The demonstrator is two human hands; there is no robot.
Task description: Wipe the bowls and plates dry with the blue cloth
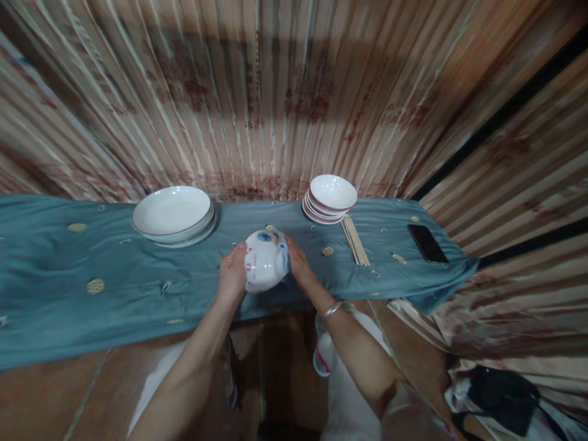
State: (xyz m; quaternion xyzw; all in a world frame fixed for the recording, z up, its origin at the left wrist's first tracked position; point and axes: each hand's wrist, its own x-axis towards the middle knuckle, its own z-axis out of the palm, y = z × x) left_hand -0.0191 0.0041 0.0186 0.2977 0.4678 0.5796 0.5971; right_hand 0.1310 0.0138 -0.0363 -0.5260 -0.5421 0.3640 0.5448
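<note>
Between my two hands is a white porcelain bowl (264, 269) with blue and pink decoration. It is tipped on its side above the front part of the table, with its rounded outside towards me. My left hand (233, 269) is closed on its left edge. On the other side, my right hand (297, 260) grips it, the fingers partly hidden behind it. Whether more bowls are nested in it, I cannot tell. To the left stands a stack of white plates (174, 211). Beyond my right hand is a stack of small white bowls (333, 193), with several light wooden chopsticks (355, 242) beside it.
A blue-green cloth with yellow motifs covers the narrow table (124, 318). A black phone (427, 243) lies near its right end. Pleated patterned curtains (275, 110) hang close behind and at the right. On the floor at lower right is a black bag (503, 398).
</note>
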